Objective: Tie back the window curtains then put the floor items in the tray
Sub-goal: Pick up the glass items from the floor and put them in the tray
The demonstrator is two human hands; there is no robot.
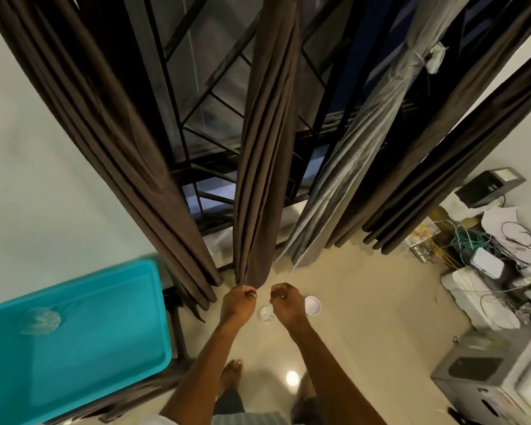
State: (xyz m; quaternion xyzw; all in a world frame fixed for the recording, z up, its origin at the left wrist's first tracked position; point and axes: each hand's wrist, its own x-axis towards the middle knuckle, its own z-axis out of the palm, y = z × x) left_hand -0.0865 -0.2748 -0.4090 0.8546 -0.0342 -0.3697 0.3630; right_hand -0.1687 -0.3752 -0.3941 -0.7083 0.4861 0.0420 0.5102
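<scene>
A gathered brown curtain [267, 148] hangs down the middle of the window. My left hand [238, 303] grips its bottom hem. My right hand [285, 302] hovers just to the right of the hem, fingers curled, with nothing visible in it. On the floor under my hands stand a clear glass [265, 314] and a white cup [312, 305], both partly hidden by my right hand. A turquoise tray [154, 332] sits at the left on a dark stand, with a clear glass object [40, 320] in it. A grey curtain [371, 130] at the right is tied with a knot.
More brown curtain panels hang at the left [98, 124] and right [472, 142]. Tangled cables and white network boxes [488, 265] fill the right side. A grey machine [497, 375] stands at the lower right. My bare feet [232, 375] are on the beige floor.
</scene>
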